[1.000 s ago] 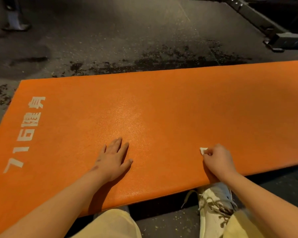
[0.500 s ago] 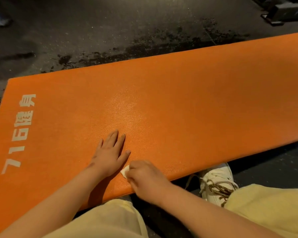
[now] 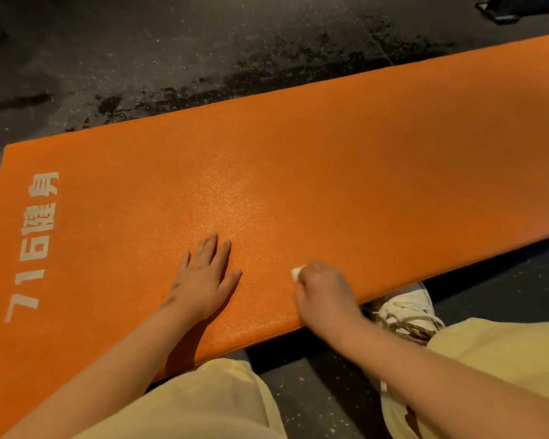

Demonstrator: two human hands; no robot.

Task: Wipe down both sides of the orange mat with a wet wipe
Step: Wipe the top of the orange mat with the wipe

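Observation:
The orange mat [image 3: 330, 160] lies flat on the dark floor and runs from the lower left to the upper right, with white lettering at its left end. My left hand [image 3: 203, 277] rests flat on the mat near its front edge, fingers straight. To its right, my right hand [image 3: 325, 291] grips a small white wet wipe [image 3: 297, 274] and presses it onto the mat close to the front edge. Only a corner of the wipe shows past my fingers.
Dark speckled floor [image 3: 171, 52] with wet-looking patches lies beyond the mat. My knees in pale yellow trousers [image 3: 210, 403] and a white shoe [image 3: 406, 312] are just in front of the mat's front edge. A dark metal frame [image 3: 514, 11] sits at the top right.
My right hand swept the wipe left along the mat's front edge to beside my left hand, then back rightward a little. My left hand stayed flat in place.

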